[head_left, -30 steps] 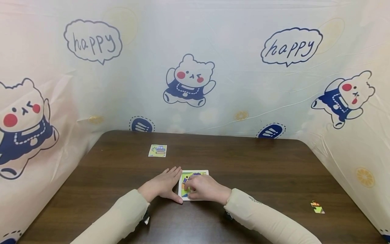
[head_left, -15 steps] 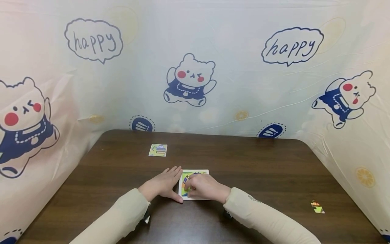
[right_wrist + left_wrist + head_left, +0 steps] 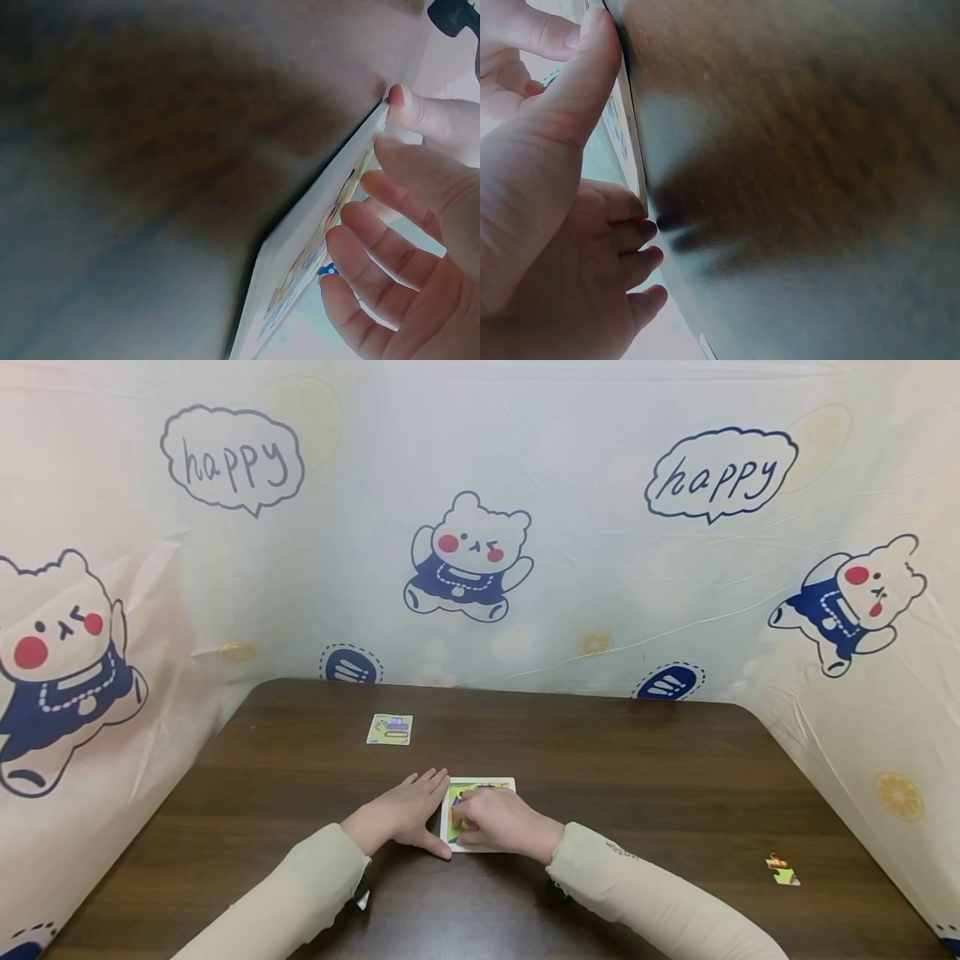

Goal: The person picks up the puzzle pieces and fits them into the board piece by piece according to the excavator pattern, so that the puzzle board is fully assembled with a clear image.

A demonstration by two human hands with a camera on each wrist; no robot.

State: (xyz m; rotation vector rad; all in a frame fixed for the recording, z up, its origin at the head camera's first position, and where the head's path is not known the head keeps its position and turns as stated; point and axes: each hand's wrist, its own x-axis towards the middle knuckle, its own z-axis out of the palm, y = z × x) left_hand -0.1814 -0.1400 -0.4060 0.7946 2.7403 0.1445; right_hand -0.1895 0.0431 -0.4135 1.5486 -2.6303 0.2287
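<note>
Left hand braces the puzzle board while the right works on its face

The white-rimmed puzzle board [image 3: 491, 782] lies flat on the table [image 3: 615, 785], squarely in front of the person. The left hand [image 3: 405, 814] lies along its left side, fingers straight and thumb spread wide; in the left wrist view the thumb and forefinger meet the board's edge. That grip clasps nothing and looks meant as a fence, to stop the board sliding. The right hand [image 3: 501, 821] is bent over the picture with its fingertips down at the surface, a narrow grip that would suit pressing or nudging. I cannot tell whether it pinches a piece, since the hand hides what is under it.

A picture card [image 3: 390, 729] lies face up beyond the left hand, probably kept there as a pattern to glance at. Loose puzzle pieces [image 3: 785, 877] lie well off to the right, seemingly set aside to leave working room yet within reach.

Two speech bubbles on the backdrop [image 3: 570, 568] read "happy"; blue badges lower down carry strokes like exclamation marks. Small lettering runs along the right sleeve [image 3: 660, 893], too small to read. No brand can be made out on the card or board.
</note>
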